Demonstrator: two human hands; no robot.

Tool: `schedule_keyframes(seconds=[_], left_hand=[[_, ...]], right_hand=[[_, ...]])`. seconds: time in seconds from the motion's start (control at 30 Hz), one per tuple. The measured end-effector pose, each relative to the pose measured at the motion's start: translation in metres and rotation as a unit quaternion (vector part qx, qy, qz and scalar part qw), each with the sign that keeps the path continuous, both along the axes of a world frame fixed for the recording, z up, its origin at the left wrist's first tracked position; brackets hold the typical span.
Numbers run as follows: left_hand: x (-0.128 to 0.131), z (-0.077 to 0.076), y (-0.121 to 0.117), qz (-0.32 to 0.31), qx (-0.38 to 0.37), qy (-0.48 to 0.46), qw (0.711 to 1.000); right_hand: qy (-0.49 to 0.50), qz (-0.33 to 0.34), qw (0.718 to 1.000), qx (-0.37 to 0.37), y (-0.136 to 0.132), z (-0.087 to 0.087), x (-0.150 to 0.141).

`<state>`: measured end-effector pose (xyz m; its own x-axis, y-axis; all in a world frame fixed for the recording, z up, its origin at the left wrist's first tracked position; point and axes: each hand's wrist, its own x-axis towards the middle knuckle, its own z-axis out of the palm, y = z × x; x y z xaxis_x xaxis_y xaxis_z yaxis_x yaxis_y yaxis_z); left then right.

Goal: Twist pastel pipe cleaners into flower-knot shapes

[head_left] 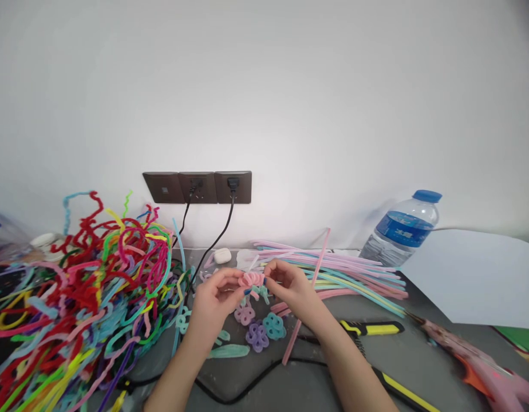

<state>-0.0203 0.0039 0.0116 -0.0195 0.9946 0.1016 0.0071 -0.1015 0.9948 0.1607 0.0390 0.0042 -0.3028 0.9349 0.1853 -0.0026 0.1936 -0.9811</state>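
Between both hands a pink pipe cleaner (251, 279), bent into several loops, is held above the table. My left hand (218, 292) pinches its left side between thumb and fingers. From the other side, my right hand (285, 280) grips its right end with thumb and forefinger. Beneath the hands lie finished-looking pipe-cleaner flowers: a pink one (244, 314), a purple one (257, 336) and a teal one (274, 325). A straight pink pipe cleaner (319, 263) slants up behind my right forearm, which hides part of it.
A big tangle of coloured pipe cleaners (118, 286) fills the left. Straight pastel pipe cleaners (354, 274) lie behind my right hand. At right are a water bottle (404, 226), white paper (474, 274), yellow-black pliers (378, 328) and a pink glue gun (474, 360). Black cables (224, 229) run from wall sockets (197, 187).
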Motion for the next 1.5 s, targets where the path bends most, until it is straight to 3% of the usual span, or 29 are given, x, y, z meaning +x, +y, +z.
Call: schedule_keyframes(seconds=[0.17,0.37,0.57,0.7,0.83,1.03,1.2,1.37,1.5], left_hand=[[0.000,0.001,0.002,-0.009,-0.054,-0.104,0.993],[-0.002,0.005,0.004,-0.021,-0.187,-0.237,0.953],[0.003,-0.001,-0.003,-0.162,-0.259,-0.211,0.929],[0.010,-0.002,-0.006,-0.177,-0.191,-0.105,0.960],[0.008,-0.003,-0.003,-0.179,-0.097,-0.005,0.979],[0.003,-0.005,-0.002,-0.191,-0.027,0.081,0.978],[0.006,-0.007,-0.003,-0.197,-0.039,0.083,0.976],[0.008,-0.004,-0.006,-0.238,-0.090,0.041,0.966],[0.010,0.000,-0.008,-0.257,-0.095,0.023,0.962]], right_hand=[[-0.004,-0.007,1.000,0.020,0.000,0.002,0.005],[-0.037,0.018,0.998,0.055,-0.002,0.004,0.011],[-0.083,0.056,0.985,0.138,-0.008,0.012,0.006],[-0.117,0.058,0.979,0.158,-0.009,0.010,0.001],[-0.136,0.051,0.983,0.109,-0.010,0.009,0.000],[-0.155,0.079,0.984,0.031,-0.016,0.016,0.001],[-0.150,0.084,0.985,-0.004,-0.016,0.014,0.004],[-0.060,0.184,0.964,-0.182,-0.014,0.013,0.009],[0.020,0.175,0.951,-0.256,-0.014,0.014,0.008]])
